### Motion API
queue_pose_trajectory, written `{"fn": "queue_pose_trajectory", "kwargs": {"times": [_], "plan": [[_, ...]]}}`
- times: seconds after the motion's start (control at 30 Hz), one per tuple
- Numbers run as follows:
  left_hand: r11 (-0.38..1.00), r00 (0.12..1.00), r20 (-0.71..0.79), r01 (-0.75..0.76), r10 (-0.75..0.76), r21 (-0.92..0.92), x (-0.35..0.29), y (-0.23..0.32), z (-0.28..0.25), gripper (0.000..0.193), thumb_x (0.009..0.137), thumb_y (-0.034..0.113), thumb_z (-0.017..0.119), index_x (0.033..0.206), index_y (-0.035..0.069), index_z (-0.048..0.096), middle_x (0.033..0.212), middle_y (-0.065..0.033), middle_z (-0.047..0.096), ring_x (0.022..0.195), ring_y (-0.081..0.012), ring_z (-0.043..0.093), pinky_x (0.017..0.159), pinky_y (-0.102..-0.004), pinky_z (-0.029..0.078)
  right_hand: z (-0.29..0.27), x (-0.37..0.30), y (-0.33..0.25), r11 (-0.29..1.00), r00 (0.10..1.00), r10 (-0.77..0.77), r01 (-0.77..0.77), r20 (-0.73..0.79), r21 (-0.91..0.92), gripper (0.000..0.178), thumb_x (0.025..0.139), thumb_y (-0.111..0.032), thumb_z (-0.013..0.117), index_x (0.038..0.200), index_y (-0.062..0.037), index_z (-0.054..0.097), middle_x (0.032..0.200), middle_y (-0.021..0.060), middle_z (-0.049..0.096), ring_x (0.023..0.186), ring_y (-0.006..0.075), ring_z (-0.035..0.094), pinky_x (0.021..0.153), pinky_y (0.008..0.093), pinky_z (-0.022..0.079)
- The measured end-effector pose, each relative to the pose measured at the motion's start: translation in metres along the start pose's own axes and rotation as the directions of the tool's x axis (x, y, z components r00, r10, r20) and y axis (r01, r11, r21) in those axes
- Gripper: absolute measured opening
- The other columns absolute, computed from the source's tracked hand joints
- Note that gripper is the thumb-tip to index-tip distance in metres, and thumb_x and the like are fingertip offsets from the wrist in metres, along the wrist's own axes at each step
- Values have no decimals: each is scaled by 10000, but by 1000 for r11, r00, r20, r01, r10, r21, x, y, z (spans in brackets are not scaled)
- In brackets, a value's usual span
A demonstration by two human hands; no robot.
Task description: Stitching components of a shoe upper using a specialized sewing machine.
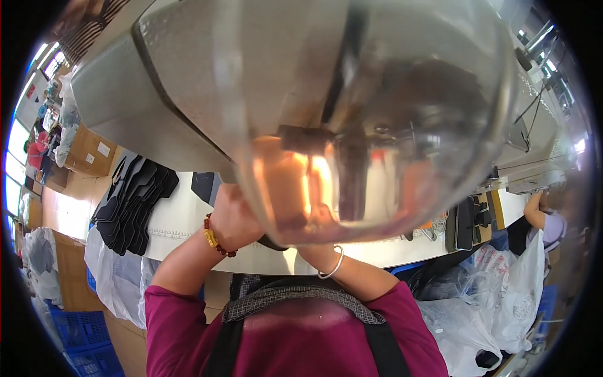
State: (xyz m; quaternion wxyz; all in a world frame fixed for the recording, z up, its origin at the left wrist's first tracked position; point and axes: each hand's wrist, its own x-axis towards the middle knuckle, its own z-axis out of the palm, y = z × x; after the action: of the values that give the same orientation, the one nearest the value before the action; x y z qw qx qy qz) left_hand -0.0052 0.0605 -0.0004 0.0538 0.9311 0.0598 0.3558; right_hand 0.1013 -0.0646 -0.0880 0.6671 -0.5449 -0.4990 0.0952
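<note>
A large, shiny metal machine head [188,81], probably a sewing machine, fills the upper middle and blocks much of the worktable. My left hand [235,220], with a beaded bracelet at the wrist, rests low over the white table by the machine's lower left edge. Its fingers are hidden. Under its palm side shows a bit of dark material [273,242]. Only the heel and wrist of my right hand [316,254] come out below the machine, a pale bangle around the wrist; its fingers are out of sight. Just beyond my left hand lies a flat dark grey piece [205,187].
A fanned stack of black cut pieces [133,204] lies at the table's left end. Plastic bags [116,276] hang below it, beside cardboard boxes [91,151] and blue crates [85,339]. At right are dark items [465,223], more plastic bags [483,308] and another person [553,229].
</note>
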Motion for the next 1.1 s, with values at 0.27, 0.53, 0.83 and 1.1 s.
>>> {"fn": "queue_pose_trajectory", "kwargs": {"times": [0.27, 0.53, 0.83, 1.1], "plan": [[999, 998, -29, -51, 51, 16, 14, -5, -8, 167, 814, 73, 751, 977, 56, 716, 884, -97, 679, 835, -296, 653, 743, -404, 514, 4, 8, -3, 938, 973, -225, 200, -59, -282, 232, 948, -65, 678, 748, 0, 582, 591, 38, 431, 508, 143, 394, 469, 342, 311], [988, 996, -68, -53, 63, 143, 13, -7, -6, 173, 666, 50, 705, 833, 89, 681, 789, -20, 589, 760, -242, 629, 682, -401, 506, 4, 25, -22, 998, 996, -55, 53, -70, -37, 260, 954, -79, 689, 724, 0, 598, 556, 24, 416, 468, 152, 365, 455, 368, 282], [993, 1000, 1, 25, -25, 115, 2, -1, -8, 254, 686, 56, 716, 936, 96, 731, 880, -36, 649, 751, -247, 648, 665, -420, 507, 3, 17, -10, 978, 992, -125, 124, 3, -168, 112, 912, -37, 701, 812, -17, 655, 638, 74, 529, 508, 208, 473, 479, 374, 351], [994, 993, -39, 113, -112, 6, 10, 6, -3, 154, 757, 64, 719, 905, 61, 678, 854, -78, 660, 671, -289, 644, 594, -394, 503, -60, 48, -13, 595, 838, -498, 516, 222, -616, 285, 794, -90, 752, 1078, -79, 728, 971, 103, 715, 806, 250, 691, 633, 370, 536]]}}
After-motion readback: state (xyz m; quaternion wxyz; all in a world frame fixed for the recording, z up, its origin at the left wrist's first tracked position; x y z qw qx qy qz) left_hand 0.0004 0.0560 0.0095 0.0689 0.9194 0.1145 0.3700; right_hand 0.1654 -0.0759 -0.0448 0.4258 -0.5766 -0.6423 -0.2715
